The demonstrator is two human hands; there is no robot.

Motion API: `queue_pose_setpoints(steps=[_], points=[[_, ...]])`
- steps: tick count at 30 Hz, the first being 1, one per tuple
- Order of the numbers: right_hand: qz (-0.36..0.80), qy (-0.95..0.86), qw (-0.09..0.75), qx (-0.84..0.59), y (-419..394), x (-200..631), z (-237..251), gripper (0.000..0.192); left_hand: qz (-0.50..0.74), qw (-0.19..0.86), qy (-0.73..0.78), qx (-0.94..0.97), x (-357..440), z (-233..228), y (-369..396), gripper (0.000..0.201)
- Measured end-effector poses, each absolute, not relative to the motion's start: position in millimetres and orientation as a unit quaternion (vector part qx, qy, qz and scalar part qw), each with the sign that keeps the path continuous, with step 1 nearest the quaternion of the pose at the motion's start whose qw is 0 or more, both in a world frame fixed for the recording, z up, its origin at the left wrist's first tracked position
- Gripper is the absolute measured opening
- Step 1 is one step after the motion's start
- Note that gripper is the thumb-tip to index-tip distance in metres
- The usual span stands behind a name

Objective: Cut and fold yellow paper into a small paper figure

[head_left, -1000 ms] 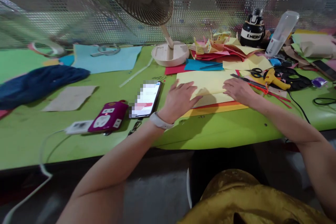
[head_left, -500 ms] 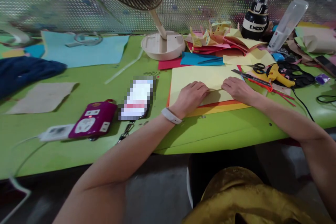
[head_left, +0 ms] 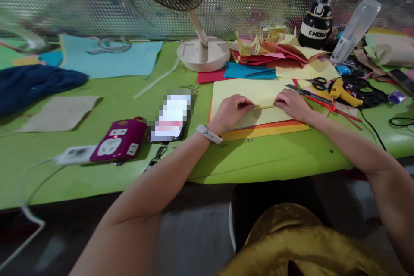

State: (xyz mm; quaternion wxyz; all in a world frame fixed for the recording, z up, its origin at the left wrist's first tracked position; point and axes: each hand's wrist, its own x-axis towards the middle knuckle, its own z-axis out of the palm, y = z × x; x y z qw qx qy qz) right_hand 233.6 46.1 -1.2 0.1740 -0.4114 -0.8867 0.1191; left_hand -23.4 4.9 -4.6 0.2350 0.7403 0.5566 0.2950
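Between my two hands lies a narrow, pale yellow paper strip [head_left: 264,106], which looks folded or rolled; I cannot tell which. My left hand [head_left: 232,111], with a white band on its wrist, pinches the strip's left end. At the other end, my right hand [head_left: 291,102] is closed on it with the fingertips. Both hands are just over a pale yellow paper sheet [head_left: 239,88]. Under that sheet, the edge of an orange-yellow sheet [head_left: 268,131] shows along the front. My fingers hide the strip's ends.
Right of the papers lie a craft knife [head_left: 307,93], black scissors [head_left: 319,83] and a yellow glue gun [head_left: 344,92]. A fan base [head_left: 203,54], a black bottle [head_left: 315,28] and paper scraps stand behind. At left are a phone [head_left: 173,116] and a purple power socket [head_left: 119,140].
My left fingers have gone from lying flatter on the paper to a raised pinch. My hands have lifted slightly, and more of the strip shows between them.
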Motion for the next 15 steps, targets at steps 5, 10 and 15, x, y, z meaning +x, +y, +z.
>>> queue_pose_setpoints(steps=[5,10,15], points=[[0.186,-0.855,0.183,-0.448,49,236,4,0.016,0.265,0.215,0.574,0.744,-23,-2,3,0.029],[0.194,-0.852,0.179,-0.451,50,235,5,0.016,0.167,0.042,0.561,0.809,-13,9,-10,0.032],[0.183,-0.856,0.170,-0.453,50,232,6,0.017,0.077,-0.011,0.499,0.863,10,7,-28,0.052]])
